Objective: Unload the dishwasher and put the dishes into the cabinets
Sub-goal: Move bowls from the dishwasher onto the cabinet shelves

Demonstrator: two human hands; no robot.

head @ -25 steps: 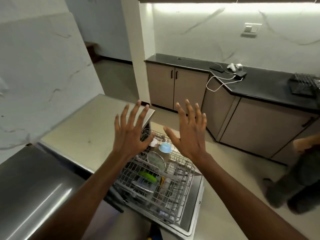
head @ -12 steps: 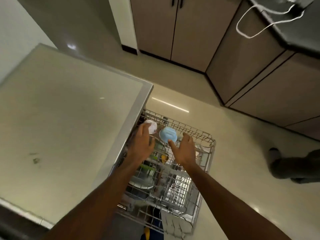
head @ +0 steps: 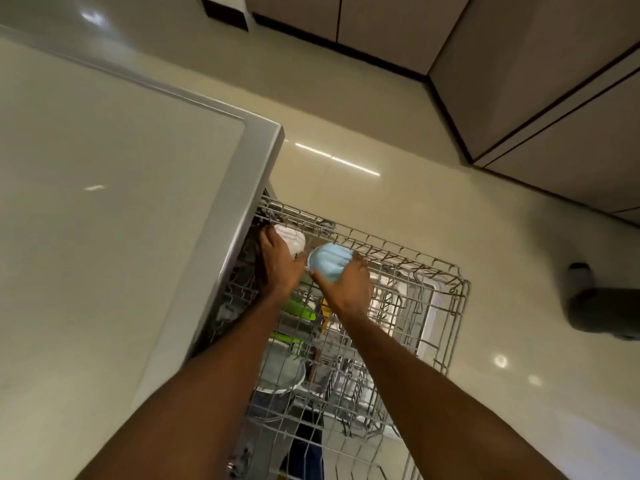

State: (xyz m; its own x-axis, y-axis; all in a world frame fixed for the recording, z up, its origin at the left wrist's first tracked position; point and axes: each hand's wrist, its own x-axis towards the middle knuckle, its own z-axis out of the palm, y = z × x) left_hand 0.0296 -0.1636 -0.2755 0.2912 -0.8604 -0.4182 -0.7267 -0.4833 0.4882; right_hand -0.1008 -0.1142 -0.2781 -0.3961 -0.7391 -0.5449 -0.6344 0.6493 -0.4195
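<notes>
The dishwasher's wire rack [head: 446, 306] is pulled out below the counter edge. At its far end my left hand [head: 277, 268] grips a white cup [head: 293, 239], fingers wrapped round its side. Beside it, my right hand [head: 348, 284] grips a light blue cup [head: 327, 259] that sits upside down in the rack. Further down the rack lie a glass bowl [head: 284, 370], green pieces [head: 299, 308] and a yellow item [head: 325, 311], partly hidden by my forearms.
A pale countertop [head: 104, 220] with a grey edge fills the left. Beige base cabinets [head: 540, 81] stand across the glossy floor [head: 381, 133]. Another person's foot [head: 602, 299] is at the right edge.
My head has tipped down and closer to the rack. Both hands, raised and spread a second ago, dropped into the rack and closed round the white and blue cups.
</notes>
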